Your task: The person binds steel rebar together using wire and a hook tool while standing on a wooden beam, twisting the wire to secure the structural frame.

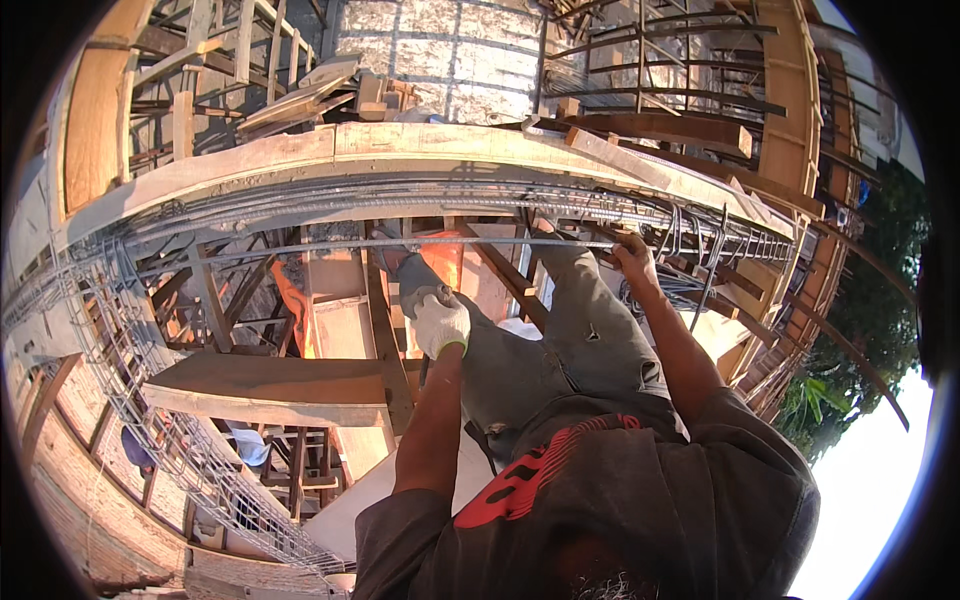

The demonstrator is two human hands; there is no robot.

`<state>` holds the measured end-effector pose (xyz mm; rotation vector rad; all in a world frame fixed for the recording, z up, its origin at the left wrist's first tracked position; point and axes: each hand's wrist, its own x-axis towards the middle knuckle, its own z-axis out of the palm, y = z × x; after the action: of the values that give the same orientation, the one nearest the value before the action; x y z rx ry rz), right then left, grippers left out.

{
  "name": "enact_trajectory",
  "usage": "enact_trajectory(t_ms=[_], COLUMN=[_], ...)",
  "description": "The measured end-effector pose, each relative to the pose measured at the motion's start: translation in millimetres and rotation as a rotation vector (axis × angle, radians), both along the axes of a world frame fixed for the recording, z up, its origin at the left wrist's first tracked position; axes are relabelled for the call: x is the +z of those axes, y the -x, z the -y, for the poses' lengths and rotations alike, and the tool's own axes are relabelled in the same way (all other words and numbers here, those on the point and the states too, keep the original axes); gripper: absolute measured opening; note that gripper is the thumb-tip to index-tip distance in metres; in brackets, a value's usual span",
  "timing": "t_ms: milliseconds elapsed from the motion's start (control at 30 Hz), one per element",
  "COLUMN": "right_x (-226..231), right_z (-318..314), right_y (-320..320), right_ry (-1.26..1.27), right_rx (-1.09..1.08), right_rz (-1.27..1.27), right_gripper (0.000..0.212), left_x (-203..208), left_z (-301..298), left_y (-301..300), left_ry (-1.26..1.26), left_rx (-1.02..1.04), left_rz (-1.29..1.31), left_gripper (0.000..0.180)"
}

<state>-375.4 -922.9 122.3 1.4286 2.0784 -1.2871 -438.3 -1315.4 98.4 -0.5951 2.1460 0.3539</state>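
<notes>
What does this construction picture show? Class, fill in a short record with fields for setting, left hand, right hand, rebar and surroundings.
setting: high up on a wooden formwork beam with timber scaffolding below
left hand: in a white glove, resting on the person's knee
right hand: bare, gripping a long steel bar
rebar: a cage of bars and stirrups along the beam
surroundings: a brick wall beyond, trees to the right

Two hands (440, 322) — one gloved, one bare (632, 255).

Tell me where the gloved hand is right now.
In the head view, the left hand, in a white glove, sits near the picture's centre, resting on the person's grey-trousered knee, just below the long rebar and left of the bare right hand.
</notes>
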Motion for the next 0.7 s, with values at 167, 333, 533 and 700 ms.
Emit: enact_trajectory(t_ms=[167,333,533,700], right_x=[11.0,-7.8,-19.4,-30.0], right_z=[-41.8,-129.2,-160.6,-157.3], right_y=[-23.5,-77.1,-42.7,-12.7], right_ry=[-0.109,-0.678,-0.751,-0.655], right_rx=[-0.418,-0.204,0.160,0.163], right_rz=[-0.089,0.205,0.492,0.611], right_gripper=[0.031,0.049,0.066,0.074], left_x=[0.6,-11.4,-24.5,-25.5], left_z=[-24.5,-27.5,-31.7,-43.5], left_y=[7.7,-8.0,-14.2,-17.7], left_ry=[0.101,0.068,0.121,0.147], left_rx=[-0.112,-0.204,-0.262,-0.303], left_rz=[0.085,-0.018,0.028,0.019], left_gripper=[0.040,0.038,0.038,0.040])
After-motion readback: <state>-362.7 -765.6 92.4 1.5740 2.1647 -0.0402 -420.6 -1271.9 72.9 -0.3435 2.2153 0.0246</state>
